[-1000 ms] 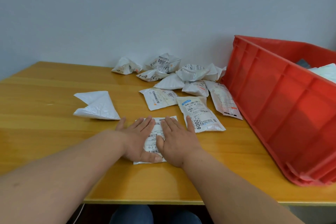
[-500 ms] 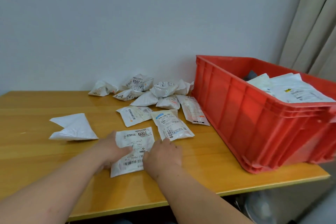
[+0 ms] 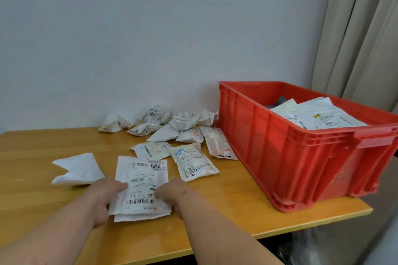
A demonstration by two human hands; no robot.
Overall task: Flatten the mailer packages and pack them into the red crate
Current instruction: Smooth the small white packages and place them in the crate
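Observation:
A flattened white mailer (image 3: 141,180) with a "7009" label lies on the wooden table (image 3: 237,206) in front of me. My left hand (image 3: 105,196) grips its left edge and my right hand (image 3: 172,193) grips its right edge, with the fingers curled under it. The red crate (image 3: 286,157) stands on the right of the table and holds flat white mailers (image 3: 318,117). A pile of crumpled mailers (image 3: 172,125) sits by the wall. Two flatter mailers, one marked "2009" (image 3: 193,163) and another (image 3: 150,149), lie between the pile and my hands.
A crumpled plain white mailer (image 3: 77,170) lies to the left of my left hand. One long mailer (image 3: 217,142) rests beside the crate's left wall. A beige curtain (image 3: 361,34) hangs behind the crate. The table's front edge runs just below my forearms.
My hands went from pressing flat on the mailer to gripping its two side edges. The view swung right, and the whole crate came into sight.

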